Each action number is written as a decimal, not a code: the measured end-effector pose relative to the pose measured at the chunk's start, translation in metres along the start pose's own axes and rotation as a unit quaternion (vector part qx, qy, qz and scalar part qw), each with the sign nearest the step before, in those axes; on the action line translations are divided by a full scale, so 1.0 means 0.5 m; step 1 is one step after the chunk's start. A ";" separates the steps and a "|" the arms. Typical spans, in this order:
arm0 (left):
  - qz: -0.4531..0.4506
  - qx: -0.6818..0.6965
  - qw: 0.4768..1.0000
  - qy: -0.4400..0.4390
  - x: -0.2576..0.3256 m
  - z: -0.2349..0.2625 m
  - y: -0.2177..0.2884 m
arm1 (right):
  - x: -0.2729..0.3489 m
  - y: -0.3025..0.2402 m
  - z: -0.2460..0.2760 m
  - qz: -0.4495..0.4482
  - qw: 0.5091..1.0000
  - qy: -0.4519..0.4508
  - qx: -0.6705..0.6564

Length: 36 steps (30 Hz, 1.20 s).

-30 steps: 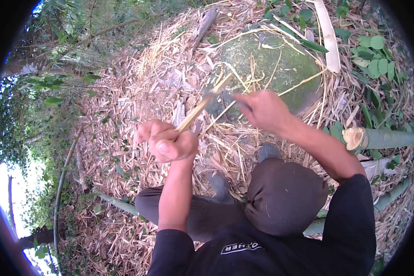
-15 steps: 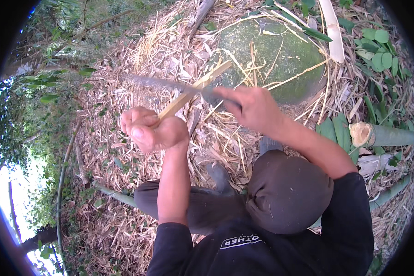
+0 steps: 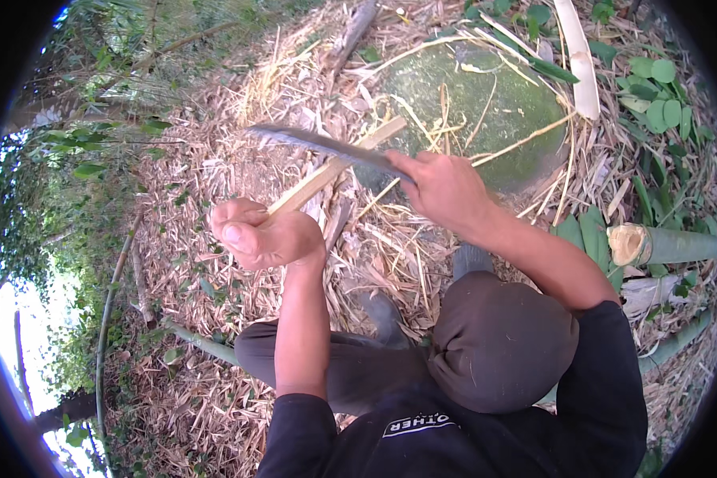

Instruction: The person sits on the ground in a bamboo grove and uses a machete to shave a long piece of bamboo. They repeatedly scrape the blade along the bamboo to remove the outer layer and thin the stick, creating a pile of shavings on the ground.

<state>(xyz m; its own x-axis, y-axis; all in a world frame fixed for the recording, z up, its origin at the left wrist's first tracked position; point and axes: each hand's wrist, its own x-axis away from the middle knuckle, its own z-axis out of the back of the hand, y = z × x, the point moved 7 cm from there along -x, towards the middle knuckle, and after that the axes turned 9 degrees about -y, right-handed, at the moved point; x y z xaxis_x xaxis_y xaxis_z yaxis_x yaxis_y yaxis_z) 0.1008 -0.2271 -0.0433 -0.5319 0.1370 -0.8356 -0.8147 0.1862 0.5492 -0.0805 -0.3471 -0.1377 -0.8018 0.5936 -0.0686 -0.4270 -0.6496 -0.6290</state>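
My left hand (image 3: pixel 264 236) is closed around the lower end of a pale split-bamboo strip (image 3: pixel 311 184). The strip slants up and to the right, its far end in front of a mossy green rock. In my right hand (image 3: pixel 446 191) is the handle of a long-bladed knife (image 3: pixel 327 146), mostly hidden by my fingers. Its dark blade points left and crosses over the strip's upper part. Whether the edge bites into the strip, I cannot tell.
Thin shavings lie over the mossy rock (image 3: pixel 502 103). A pale bamboo slat (image 3: pixel 580 72) rests at its upper right. A cut green bamboo pole (image 3: pixel 669 244) comes in from the right. Dry leaf litter (image 3: pixel 199 390) covers the ground, with green plants at left. My bent knees are below my hands.
The knife has shifted slightly right and down along with my right hand, and its blade is less blurred. My left hand and the strip have barely moved.
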 end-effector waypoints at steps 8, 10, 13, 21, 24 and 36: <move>-0.002 -0.034 0.999 -0.024 -0.005 -0.018 0.012 | -0.024 0.117 -0.032 -0.060 0.998 0.009 -0.008; -0.015 -0.020 1.000 -0.003 0.000 -0.015 0.017 | -0.004 0.045 -0.006 -0.022 1.000 -0.001 0.012; -0.023 -0.010 1.000 0.002 0.002 -0.019 0.033 | -0.001 0.045 -0.007 0.016 0.998 0.051 0.028; -0.010 0.010 1.000 0.020 -0.022 -0.020 -0.010 | -0.004 0.095 -0.032 -0.006 0.999 0.029 0.043; -0.009 0.010 1.000 0.024 -0.023 -0.055 0.011 | -0.020 0.238 -0.084 -0.140 0.987 -0.040 0.065; -0.027 0.043 0.999 0.017 -0.028 -0.051 -0.011 | -0.005 0.241 -0.069 -0.223 0.972 -0.071 0.039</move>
<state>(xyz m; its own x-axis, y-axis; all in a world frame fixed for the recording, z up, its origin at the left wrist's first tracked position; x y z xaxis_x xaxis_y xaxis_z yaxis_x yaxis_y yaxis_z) 0.1069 -0.2547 -0.0350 -0.4964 0.0920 -0.8632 -0.8206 0.2748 0.5011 -0.1158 -0.4105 -0.2400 -0.5779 0.7554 0.3087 -0.7705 -0.3805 -0.5114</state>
